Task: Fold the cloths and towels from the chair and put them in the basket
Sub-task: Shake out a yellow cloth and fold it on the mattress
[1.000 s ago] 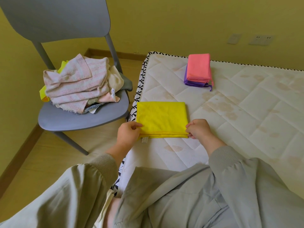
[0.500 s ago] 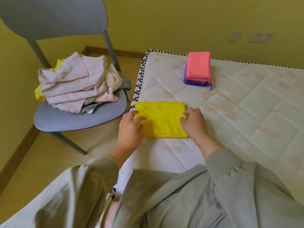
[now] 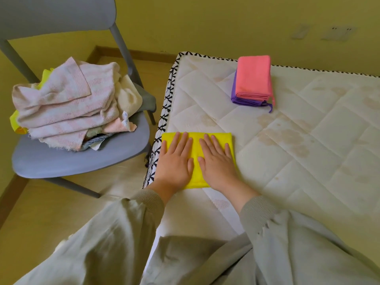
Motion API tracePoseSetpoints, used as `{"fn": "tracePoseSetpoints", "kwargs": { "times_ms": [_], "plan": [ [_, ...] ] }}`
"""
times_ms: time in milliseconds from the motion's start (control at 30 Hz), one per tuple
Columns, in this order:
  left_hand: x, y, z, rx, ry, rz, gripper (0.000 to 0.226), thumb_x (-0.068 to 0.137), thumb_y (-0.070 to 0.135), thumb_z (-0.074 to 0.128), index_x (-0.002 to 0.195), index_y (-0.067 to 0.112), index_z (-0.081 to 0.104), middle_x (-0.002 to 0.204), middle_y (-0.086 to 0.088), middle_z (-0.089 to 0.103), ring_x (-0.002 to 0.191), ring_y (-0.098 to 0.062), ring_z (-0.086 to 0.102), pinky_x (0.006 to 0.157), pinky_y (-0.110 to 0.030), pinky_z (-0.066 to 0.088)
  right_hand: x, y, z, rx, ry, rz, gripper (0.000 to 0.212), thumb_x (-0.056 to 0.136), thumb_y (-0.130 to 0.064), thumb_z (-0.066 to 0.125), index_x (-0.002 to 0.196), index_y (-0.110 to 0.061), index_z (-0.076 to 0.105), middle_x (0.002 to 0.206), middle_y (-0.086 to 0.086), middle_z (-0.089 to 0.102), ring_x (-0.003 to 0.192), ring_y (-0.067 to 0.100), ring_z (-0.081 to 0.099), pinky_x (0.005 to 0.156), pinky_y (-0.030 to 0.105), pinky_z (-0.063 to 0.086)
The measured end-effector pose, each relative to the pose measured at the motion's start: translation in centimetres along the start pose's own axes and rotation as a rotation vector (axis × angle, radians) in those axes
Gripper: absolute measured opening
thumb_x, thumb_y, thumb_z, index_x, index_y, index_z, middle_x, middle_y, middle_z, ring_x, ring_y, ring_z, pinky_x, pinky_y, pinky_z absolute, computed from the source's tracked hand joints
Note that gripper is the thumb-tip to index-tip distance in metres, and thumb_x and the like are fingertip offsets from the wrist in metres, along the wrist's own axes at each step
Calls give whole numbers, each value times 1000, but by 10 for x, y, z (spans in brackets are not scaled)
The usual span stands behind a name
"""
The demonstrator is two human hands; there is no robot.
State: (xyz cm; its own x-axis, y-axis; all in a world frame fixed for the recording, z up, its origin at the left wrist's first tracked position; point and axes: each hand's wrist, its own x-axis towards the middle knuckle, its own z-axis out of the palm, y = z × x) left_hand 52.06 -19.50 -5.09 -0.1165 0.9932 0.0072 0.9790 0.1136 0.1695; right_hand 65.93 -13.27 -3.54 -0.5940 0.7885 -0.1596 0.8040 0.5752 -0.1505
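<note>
Yellow cloth [image 3: 197,177], folded, lies by the mattress's [image 3: 308,161] left edge, long axis running left to right, directly under the left hand [image 3: 174,163] and right hand [image 3: 218,165], both spread flat on it, with the folded pink-and-purple pile [image 3: 253,79] ahead, nearer the right hand.

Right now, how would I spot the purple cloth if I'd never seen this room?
Look at the white quilted mattress, toward its far edge. A small folded stack sits there; the purple cloth is the bottom layer, under the pink cloth, only its edges showing.
</note>
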Motion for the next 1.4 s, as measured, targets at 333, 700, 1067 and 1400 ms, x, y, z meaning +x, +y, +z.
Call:
{"fn": "tracePoseSetpoints", "kwargs": {
  "times_ms": [333,700,1067,1400],
  "plan": [
    [-1,-3,2,-33,-32,-162,75,89,55,7,153,16,3,160,-3,-6,146,-19,-15,117,-44,-9,1,32,4,61,-35,237,59,99,-48,10,151,-26,-8,158,-8,-15,146,11,-13,117,48,-4],
    [-19,-10,0,-68,-31,-238,73,91,54,8,153,16,-3,160,-4,-11,147,-19,-13,119,-46,0,9,29,-23,414,120,403,64,90,-36,53,144,-11,30,148,12,33,134,29,34,106,41,31],
    [-22,-9,1,-94,28,-223,70,91,52,10,153,19,5,160,-4,-8,146,-19,-14,118,-49,-2,7,40,-42,884,-166,623,27,80,-27,74,79,-4,61,84,8,58,79,23,55,69,30,42],
    [-48,8,3,-221,-4,-6,65,92,50,4,151,27,13,158,4,-3,144,-13,-14,119,-39,-6,-11,60,-67,547,250,692,34,76,-11,66,55,-12,38,57,4,43,65,32,49,50,32,27]
  ]
}}
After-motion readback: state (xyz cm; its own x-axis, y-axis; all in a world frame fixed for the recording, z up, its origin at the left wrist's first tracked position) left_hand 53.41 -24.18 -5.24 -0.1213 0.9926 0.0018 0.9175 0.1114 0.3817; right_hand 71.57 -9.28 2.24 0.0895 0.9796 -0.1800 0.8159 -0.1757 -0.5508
